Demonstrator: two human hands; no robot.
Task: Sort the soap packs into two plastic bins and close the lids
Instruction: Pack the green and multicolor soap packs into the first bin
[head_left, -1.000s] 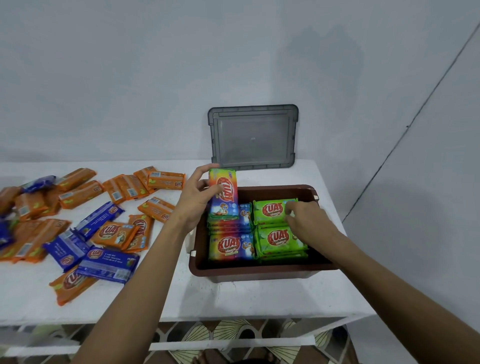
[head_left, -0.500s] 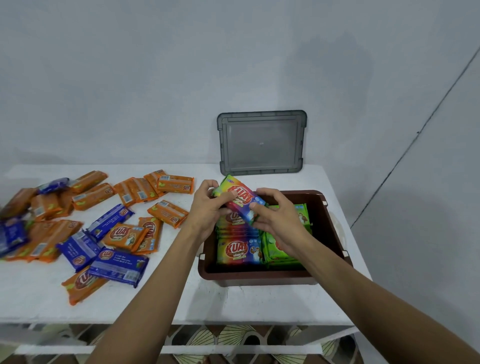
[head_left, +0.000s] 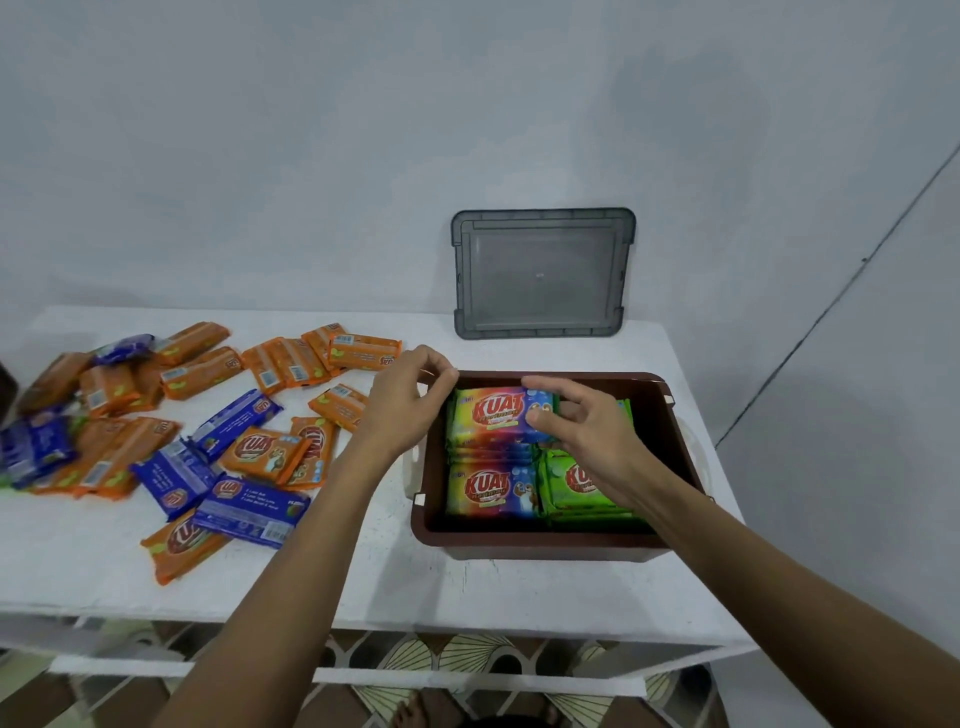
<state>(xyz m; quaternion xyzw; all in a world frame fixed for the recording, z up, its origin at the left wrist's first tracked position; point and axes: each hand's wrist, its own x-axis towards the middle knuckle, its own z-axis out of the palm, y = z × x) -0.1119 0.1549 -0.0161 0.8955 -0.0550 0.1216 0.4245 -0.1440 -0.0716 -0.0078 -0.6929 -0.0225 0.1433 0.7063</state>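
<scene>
rainbow pack (head_left: 501, 415): it was held up and tilted a moment ago; now it lies flat on the far left pile in the bin, so this one is nearly put away.
right hand (head_left: 587, 431): thumb and fingers pinch the pack's right end, the other fingers spread loose.
left hand (head_left: 410, 395): at the pack's 9 o'clock edge, fingers curled at the bin's rim; i cannot tell if it grips the pack or only steadies it.
brown bin (head_left: 675, 441): hard plastic box with round corners, open on top, at about 3 o'clock on the table.
inside the bin: another rainbow pile (head_left: 491, 491) at 6 o'clock of the held pack, green packs (head_left: 582, 488) at its 4 o'clock, all shiny, flat and crinkly.
grey lid (head_left: 543, 273): see-through flat rectangle, leaning on the wall at 12 o'clock of the bin, not on yet.
orange packs (head_left: 265, 452): many lie loose at 9 o'clock, well apart from the bin.
blue packs (head_left: 249, 512): mixed in with the orange ones, glossy wrappers.
white table (head_left: 441, 587): rough, painted top.
what is left: i think lots of sorting; i see only one bin here.
</scene>
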